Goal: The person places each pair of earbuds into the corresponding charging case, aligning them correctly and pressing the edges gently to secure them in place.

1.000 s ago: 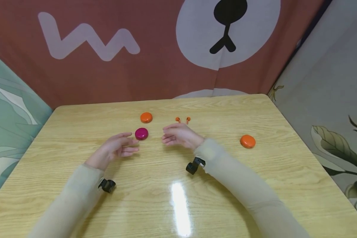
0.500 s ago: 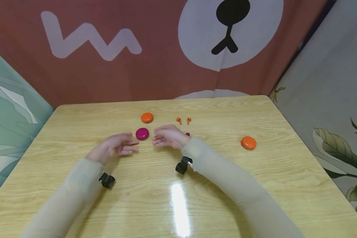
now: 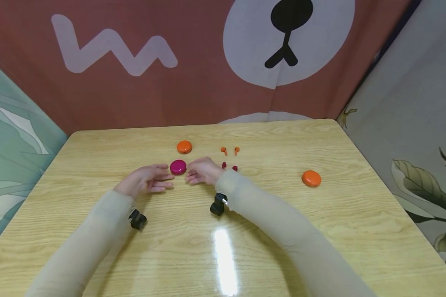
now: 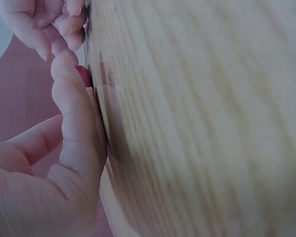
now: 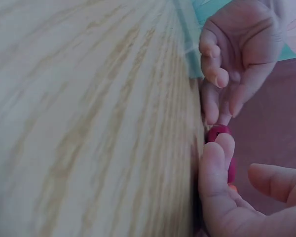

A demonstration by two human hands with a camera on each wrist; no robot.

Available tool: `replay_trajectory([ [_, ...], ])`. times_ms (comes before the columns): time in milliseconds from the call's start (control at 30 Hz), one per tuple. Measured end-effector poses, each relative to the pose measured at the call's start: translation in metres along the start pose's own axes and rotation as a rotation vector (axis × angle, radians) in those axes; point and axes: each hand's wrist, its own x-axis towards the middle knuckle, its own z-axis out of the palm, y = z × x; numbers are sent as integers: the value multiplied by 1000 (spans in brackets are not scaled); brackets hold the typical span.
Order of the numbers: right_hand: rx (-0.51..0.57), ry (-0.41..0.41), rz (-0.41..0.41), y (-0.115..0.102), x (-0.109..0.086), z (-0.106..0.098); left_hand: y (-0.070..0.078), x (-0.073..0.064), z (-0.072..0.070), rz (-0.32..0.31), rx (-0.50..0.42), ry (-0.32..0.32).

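Note:
A round magenta earbud case [image 3: 178, 167] lies on the table between my two hands. My left hand [image 3: 146, 180] is at its left, fingers extended and thumb apart, the fingertips close to its edge. At the case's right side is my right hand [image 3: 204, 171], its fingertips right beside the case and slightly bent. In the right wrist view, the case [image 5: 218, 132] shows partly behind the right fingers, with the thumb held away from it. Whether any fingertip touches the case I cannot tell. Two dark red earbuds [image 3: 224, 165] lie just beyond my right wrist.
A round orange case [image 3: 184, 147] sits behind the magenta one, and another orange case [image 3: 311, 178] lies at the right. Two orange earbuds [image 3: 224, 151] lie farther back. The wooden table [image 3: 163, 255] meets a brown cloth backdrop [image 3: 134, 99].
My right hand has moved left to the magenta case's side, uncovering the dark red earbuds. The left hand has barely shifted. The cases and orange earbuds stay in place on the table.

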Motion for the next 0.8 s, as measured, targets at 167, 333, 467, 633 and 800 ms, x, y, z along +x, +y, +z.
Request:
replay_trajectory([
  [167, -23, 6, 5, 0, 4, 4, 2, 2, 4, 6, 55, 36],
  [333, -44, 19, -10, 1, 8, 6, 4, 5, 8, 3, 92, 73],
  [467, -49, 32, -6, 1, 11, 7, 4, 7, 10, 1, 96, 81],
  [633, -56, 42, 2, 0, 11, 8, 3, 9, 11, 2, 111, 96],
  [800, -73, 53, 0, -1, 7, 8, 1, 6, 14, 25, 149, 98],
])
